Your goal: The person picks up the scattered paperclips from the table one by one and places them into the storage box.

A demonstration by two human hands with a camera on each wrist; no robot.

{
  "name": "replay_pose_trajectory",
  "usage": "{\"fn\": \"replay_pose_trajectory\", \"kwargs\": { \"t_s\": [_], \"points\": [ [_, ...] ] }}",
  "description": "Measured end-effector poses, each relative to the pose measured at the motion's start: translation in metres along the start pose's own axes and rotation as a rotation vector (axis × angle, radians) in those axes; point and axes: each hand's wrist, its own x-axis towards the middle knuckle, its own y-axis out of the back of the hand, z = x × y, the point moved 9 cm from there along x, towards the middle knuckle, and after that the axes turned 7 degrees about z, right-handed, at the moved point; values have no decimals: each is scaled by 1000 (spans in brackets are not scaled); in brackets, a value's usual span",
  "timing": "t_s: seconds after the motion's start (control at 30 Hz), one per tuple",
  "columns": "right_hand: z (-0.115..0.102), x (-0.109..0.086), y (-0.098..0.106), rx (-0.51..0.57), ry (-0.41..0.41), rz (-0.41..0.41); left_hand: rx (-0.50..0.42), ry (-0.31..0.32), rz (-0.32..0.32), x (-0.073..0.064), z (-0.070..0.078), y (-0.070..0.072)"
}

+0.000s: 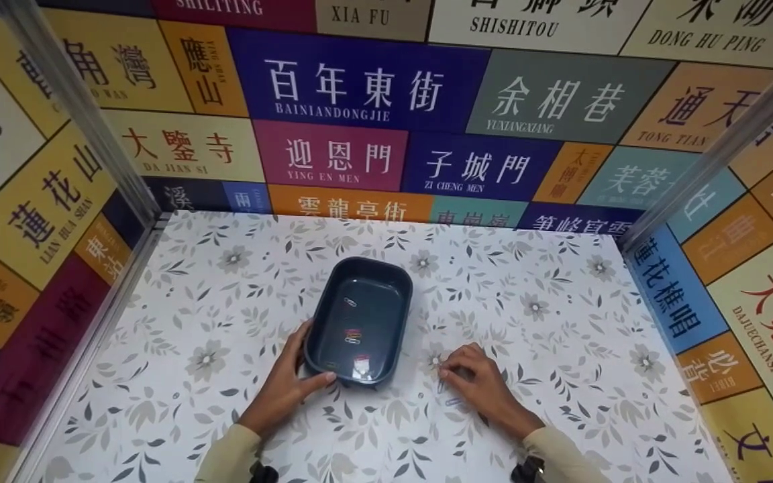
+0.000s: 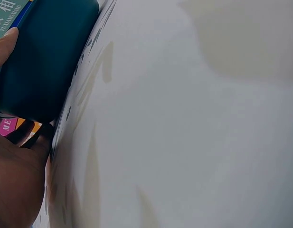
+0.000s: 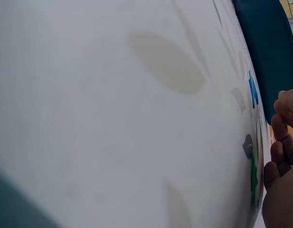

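A dark blue rectangular tray (image 1: 392, 322) lies on the table. Several paper clips (image 1: 350, 302) are scattered inside it, white, yellow and pinkish-red among them. My left hand (image 1: 290, 382) holds its near left corner, thumb over the rim and fingers along the outer side; the left wrist view shows the tray wall (image 2: 46, 57) between them. To the tray's right, my right hand (image 1: 484, 386) is low over the table, fingers bent, thumb and index fingertips together; I cannot tell whether they pinch a clip. A blue paper clip (image 3: 253, 90) and a green paper clip (image 3: 253, 180) lie beside that hand.
A floral-patterned white cover (image 1: 259, 288) spans the table. Panels of coloured signs (image 1: 359, 80) stand behind and at both sides, with metal posts (image 1: 101, 127) at the corners. A purplish paper clip (image 1: 452, 402) lies under the right hand.
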Motion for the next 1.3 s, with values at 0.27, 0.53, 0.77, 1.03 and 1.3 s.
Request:
{"fn": "replay_pose_trajectory", "kwargs": {
  "t_s": [0.27, 0.53, 0.77, 1.03, 1.3],
  "points": [
    [-3, -3, -1, -13, 60, -5, 12, 1, 7, 1, 0, 1],
    [-35, 6, -1, -28, 139, -33, 15, -7, 9, 0, 2, 2],
    [-12, -3, -6, -72, 140, -53, -8, 7, -3, 0, 1, 2],
    [-2, -7, -6, -92, 202, -84, -25, 14, 2, -2, 2, 2],
    [-5, -5, -8, -120, 221, -129, 15, 19, 12, 1, 0, 2]
  ]
}}
